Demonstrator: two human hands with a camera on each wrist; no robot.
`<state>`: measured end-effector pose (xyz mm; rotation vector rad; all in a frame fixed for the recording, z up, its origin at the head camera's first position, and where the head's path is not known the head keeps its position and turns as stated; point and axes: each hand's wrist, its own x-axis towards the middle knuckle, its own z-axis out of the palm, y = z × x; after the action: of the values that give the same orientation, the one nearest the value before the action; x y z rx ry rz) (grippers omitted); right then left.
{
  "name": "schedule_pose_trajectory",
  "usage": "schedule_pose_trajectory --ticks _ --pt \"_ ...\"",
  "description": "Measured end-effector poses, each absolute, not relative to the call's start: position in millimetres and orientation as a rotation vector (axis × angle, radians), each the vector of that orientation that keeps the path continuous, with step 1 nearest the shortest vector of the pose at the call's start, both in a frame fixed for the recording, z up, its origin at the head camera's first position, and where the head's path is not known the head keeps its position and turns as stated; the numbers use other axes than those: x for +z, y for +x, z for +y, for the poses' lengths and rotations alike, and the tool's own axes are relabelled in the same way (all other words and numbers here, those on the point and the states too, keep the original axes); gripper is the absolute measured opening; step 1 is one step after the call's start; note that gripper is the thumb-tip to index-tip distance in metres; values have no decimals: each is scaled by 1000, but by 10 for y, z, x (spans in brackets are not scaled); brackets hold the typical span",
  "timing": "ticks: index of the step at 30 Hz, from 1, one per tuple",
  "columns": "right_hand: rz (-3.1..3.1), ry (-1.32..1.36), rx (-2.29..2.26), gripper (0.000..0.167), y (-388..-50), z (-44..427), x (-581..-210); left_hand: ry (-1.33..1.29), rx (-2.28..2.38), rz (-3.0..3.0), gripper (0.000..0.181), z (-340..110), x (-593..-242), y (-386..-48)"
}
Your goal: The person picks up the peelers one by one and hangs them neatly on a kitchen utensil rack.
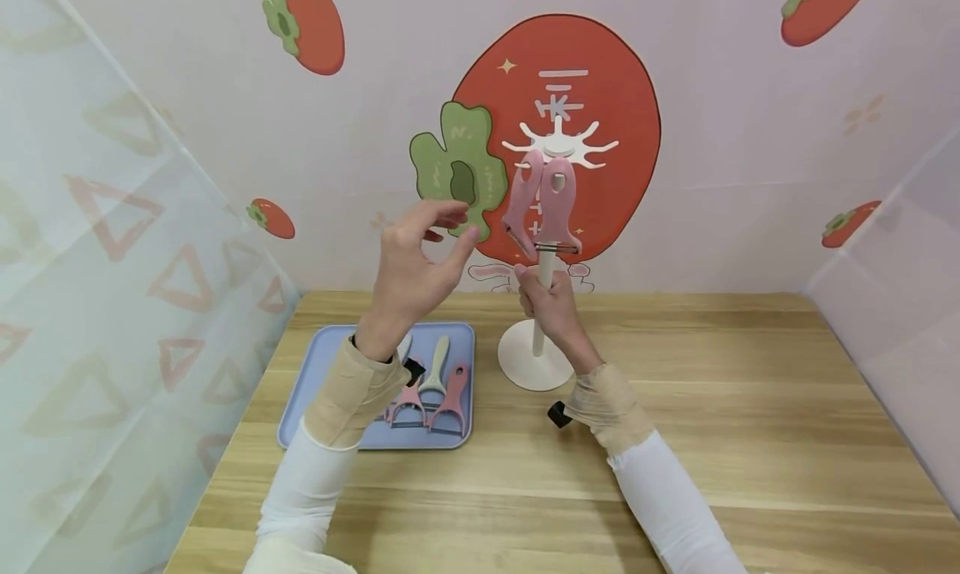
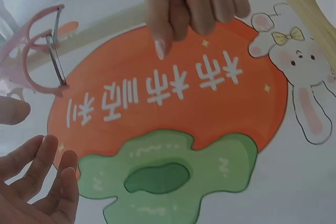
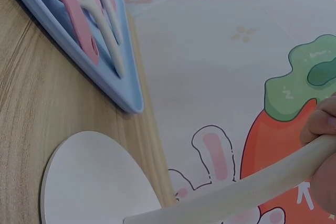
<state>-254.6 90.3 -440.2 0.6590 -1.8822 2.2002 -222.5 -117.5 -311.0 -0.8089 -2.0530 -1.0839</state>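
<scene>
Inside the tray point(image 1: 318, 357) lie perhaps five peelers point(image 1: 456, 386).

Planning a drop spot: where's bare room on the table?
Biggest patch: the tabletop right of the white hook rack and right sleeve, out to the table's right edge. Smaller: between both sleeves, in front of the blue tray. Crowded: the tray's right side, with several peelers, and the rack's front, where two pink peelers hang.

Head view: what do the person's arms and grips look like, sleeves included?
The left grip and right grip are bare. The white left sleeve and white right sleeve meet a beige left wrap and a sheerer beige right wrap. A small black block shows at each wrap.
</scene>
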Motion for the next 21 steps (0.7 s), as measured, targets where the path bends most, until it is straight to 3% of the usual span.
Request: schedule_pose_trajectory --ticks 10,21 --pt "-1843 674 2183 56 -2554 915 -4429 -724 -1053 -2122 22 -1460 -3357 -2245" --pt "-1821 731 2208 57 -2561 900 -4429 -447 -1018 -2282 24 -1991 -3604 -2177"
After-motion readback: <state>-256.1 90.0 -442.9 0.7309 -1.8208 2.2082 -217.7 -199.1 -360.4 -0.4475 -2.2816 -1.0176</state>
